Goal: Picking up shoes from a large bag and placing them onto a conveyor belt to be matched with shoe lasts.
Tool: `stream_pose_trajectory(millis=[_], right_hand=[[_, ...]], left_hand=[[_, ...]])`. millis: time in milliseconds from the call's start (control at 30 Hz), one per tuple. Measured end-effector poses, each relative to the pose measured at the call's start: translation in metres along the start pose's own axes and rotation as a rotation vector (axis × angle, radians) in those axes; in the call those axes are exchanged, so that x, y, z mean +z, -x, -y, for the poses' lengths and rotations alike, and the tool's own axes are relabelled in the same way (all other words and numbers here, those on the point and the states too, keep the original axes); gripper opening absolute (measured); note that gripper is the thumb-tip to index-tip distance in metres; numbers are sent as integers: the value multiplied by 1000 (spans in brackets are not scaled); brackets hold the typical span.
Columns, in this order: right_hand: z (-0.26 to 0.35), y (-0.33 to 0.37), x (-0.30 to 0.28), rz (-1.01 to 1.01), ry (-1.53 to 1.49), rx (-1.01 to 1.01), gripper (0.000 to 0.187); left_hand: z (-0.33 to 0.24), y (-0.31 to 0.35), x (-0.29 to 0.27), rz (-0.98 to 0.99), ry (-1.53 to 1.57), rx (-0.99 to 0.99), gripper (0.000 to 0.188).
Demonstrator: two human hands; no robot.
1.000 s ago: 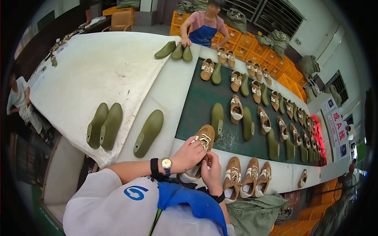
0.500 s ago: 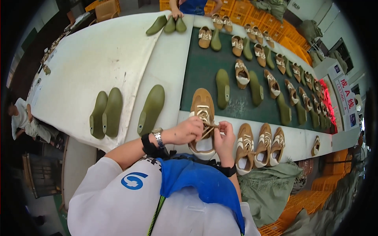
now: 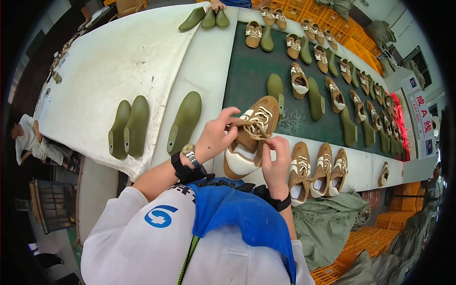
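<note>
A tan sneaker (image 3: 241, 164) with white stripes and white laces is in front of me, its toe tilted up to the right and its heel toward me. My left hand (image 3: 214, 137) grips it at the left of the throat, thumb and fingers closed near the tongue. On the opposite side my right hand (image 3: 277, 161) pinches the edge by the lace ends. Whether the fingertips hold lace or upper there is hard to tell. A green shoe last (image 3: 185, 122) lies left of my left hand. To the right of my right hand stand three similar sneakers (image 3: 299, 168).
Two green lasts (image 3: 137, 126) lie on the white cloth (image 3: 104, 71) at left. Rows of sneakers and lasts cover a green mat (image 3: 247, 71) ahead. At the far edge, another person's hand (image 3: 216, 4) touches lasts. Orange crates (image 3: 365, 242) and a green sack (image 3: 327, 228) are at right.
The sneaker has gone from lying flat to tilted, its toe swung right. My hands have moved from the laces at its middle to either side of its throat.
</note>
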State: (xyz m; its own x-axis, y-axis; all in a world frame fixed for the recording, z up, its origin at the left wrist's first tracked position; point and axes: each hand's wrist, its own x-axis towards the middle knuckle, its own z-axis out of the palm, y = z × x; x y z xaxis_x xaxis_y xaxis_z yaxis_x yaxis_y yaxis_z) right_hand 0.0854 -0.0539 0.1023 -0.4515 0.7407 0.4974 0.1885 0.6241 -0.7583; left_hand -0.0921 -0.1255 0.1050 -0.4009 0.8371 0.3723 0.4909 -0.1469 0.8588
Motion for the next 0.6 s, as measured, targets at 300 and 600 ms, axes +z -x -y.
stream_pose_trajectory(millis=[300,600], right_hand=[[0,-12,9,259,370,-85,38],[8,-14,16,470,22,117,35]], left_hand=[[0,2,12,117,-224,113,38],[43,-12,0,121,-426,-9,37]])
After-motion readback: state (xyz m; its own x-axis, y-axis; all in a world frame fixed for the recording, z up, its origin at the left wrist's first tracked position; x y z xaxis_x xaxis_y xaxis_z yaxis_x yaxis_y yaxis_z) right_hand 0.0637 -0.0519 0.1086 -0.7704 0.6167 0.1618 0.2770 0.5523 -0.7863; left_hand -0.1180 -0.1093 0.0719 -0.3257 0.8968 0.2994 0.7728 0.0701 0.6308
